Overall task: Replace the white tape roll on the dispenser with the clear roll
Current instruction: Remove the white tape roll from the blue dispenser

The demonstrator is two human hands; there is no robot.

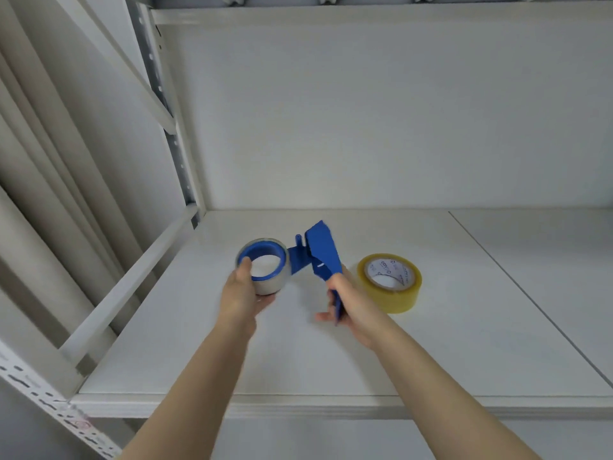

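Note:
A blue tape dispenser (320, 252) is held just above the white shelf (431, 343). The white tape roll (269, 284) sits on the dispenser's blue hub at its left end. My left hand (240, 295) grips that roll, thumb on the hub's rim and fingers underneath. The dispenser's handle is in my right hand (351, 305), fingers wrapped around it. The clear roll (391, 282), yellowish with a printed white core, lies flat on the shelf just right of my right hand, apart from the dispenser.
The shelf has a white back wall and a metal upright with a slanted rail on the left (132, 280). A seam (517, 287) runs across the shelf board to the right of the clear roll. Another shelf edge spans the top.

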